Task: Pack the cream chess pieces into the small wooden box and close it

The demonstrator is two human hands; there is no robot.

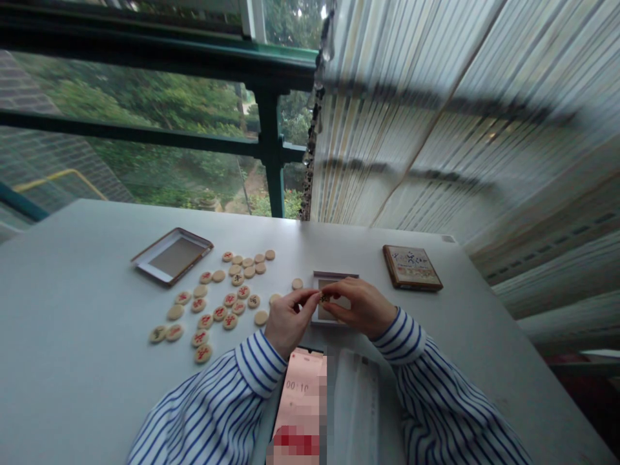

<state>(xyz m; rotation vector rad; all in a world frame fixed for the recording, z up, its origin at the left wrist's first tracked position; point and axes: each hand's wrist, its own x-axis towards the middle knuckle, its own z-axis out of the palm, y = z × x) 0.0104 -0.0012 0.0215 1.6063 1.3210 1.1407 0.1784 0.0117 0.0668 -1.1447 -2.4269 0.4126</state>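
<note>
My right hand pinches a small round xiangqi piece with a dark mark, over a shallow open box tray. Thumb and fingertips of my left hand are pressed together and meet the same piece at its left side. Just left of my hands lie a few plain-faced pieces, among them one blank disc. Further left, many more xiangqi pieces are spread out, some with red characters, some with black, some blank side up. The tray's inside is partly hidden by my right hand.
An upturned box lid lies at the back left of the white table. A closed printed box sits at the right. Near me are a phone showing a timer and a clear plastic bag.
</note>
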